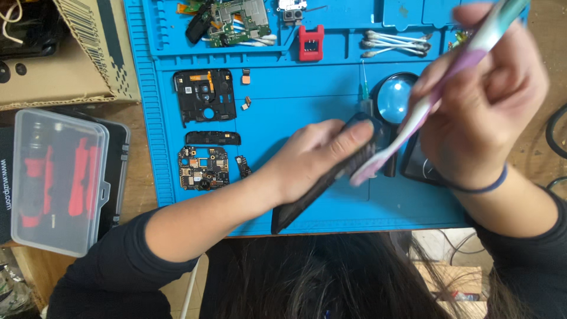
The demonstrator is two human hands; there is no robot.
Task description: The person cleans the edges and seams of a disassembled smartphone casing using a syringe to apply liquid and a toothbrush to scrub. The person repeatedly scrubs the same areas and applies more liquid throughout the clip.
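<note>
My left hand grips a dark phone body, held tilted above the blue work mat. My right hand holds a toothbrush with a white, purple and teal handle. The brush head rests against the upper end of the phone body, next to my left thumb. A blue band circles my right wrist.
On the mat lie a black phone frame, a narrow black cover, a circuit board, small loose parts, a magnifying glass, cotton swabs and a red tool. Left of the mat stand a clear tool case and a cardboard box.
</note>
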